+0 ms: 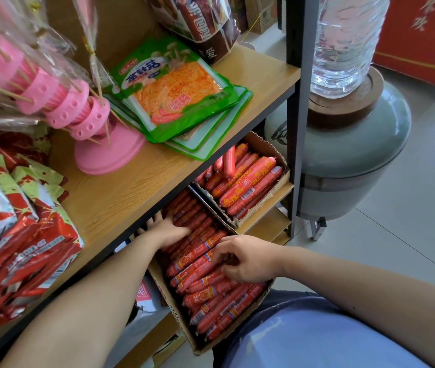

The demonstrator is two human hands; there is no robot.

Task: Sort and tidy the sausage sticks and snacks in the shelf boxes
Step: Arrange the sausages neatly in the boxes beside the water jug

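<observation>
A cardboard box [174,306] on the lower shelf is pulled partly out and packed with many red sausage sticks [211,296] lying in rows. My left hand [168,229] lies flat with fingers spread on the sticks at the box's back, half under the shelf above. My right hand [245,258] is over the middle of the box, fingers curled down onto a sausage stick; the grip itself is hidden. A second cardboard box [269,150] further right holds larger red sausages [248,181], one standing on end.
The wooden upper shelf [136,192] carries green snack packs [174,88], a pink skewer stand [99,134] and red snack packets [20,243] at left. A black shelf post [297,102] stands right of the boxes, with a water dispenser [349,144] beyond it on the grey tiled floor.
</observation>
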